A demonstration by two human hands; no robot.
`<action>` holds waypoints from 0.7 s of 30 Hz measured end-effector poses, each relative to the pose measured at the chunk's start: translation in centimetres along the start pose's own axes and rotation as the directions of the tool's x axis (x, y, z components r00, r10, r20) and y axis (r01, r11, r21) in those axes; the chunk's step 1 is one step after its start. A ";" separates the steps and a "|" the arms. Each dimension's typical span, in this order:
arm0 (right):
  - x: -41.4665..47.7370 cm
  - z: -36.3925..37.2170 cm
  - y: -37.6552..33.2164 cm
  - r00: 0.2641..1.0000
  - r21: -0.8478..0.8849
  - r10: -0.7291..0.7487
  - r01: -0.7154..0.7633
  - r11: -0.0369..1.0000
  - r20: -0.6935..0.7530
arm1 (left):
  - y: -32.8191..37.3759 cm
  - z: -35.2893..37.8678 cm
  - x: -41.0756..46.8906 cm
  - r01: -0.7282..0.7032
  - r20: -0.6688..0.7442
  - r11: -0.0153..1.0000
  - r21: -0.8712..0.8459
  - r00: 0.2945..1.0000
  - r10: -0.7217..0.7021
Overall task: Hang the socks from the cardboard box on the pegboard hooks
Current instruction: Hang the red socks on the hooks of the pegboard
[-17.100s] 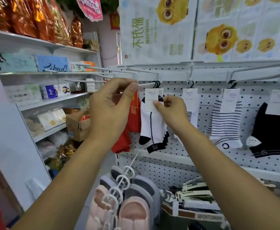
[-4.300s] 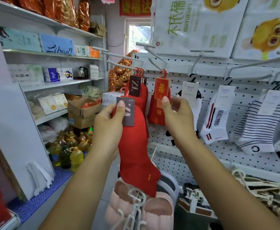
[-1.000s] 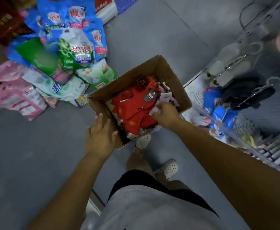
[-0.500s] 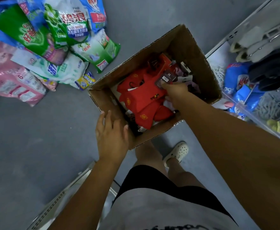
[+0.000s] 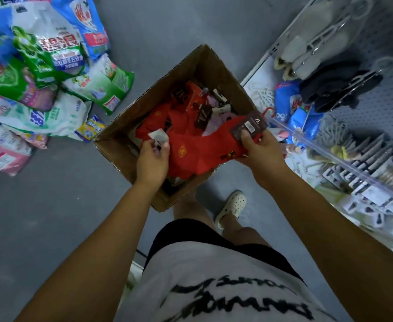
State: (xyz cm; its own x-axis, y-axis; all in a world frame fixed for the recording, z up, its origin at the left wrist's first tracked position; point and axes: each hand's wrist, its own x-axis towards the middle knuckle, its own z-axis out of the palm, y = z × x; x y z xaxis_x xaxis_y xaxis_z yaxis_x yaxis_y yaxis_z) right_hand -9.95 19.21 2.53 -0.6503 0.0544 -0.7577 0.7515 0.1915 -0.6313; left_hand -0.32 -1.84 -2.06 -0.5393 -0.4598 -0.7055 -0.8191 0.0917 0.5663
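Note:
I look straight down at an open cardboard box (image 5: 223,73) on the grey floor. Several red socks with dark card labels lie inside it. My right hand (image 5: 261,151) grips one red sock (image 5: 204,149) by its dark label (image 5: 249,126), with a red hook sticking out past the label, lifted over the box's right side. My left hand (image 5: 152,161) pinches a small white tag (image 5: 158,135) at the other end of the red pile, above the box's near left wall. The pegboard hooks are out of view.
Bags of washing powder (image 5: 51,56) lie piled on the floor at the left. A low display shelf (image 5: 344,154) with blue packs, slippers and small carded goods runs along the right. My legs and a white clog (image 5: 231,206) stand just behind the box.
My right hand has taken hold of a red sock by its label and raised it to the box's right side. My left hand left the box's rim and now pinches a white tag.

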 end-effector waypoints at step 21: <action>-1.3 -3.4 1.3 0.990 -0.132 -0.101 0.087 0.987 -0.099 | -0.7 1.2 1.1 -0.055 0.061 0.992 -0.111 0.996 0.062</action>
State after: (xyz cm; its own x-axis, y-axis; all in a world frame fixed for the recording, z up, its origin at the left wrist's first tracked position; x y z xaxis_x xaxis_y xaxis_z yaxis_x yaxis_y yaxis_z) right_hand -8.44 22.75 3.26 -0.7307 0.1320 -0.6698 0.6705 0.3234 -0.6677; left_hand -0.57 -1.35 -3.74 -0.5999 -0.3986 -0.6937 -0.7615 0.0186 0.6479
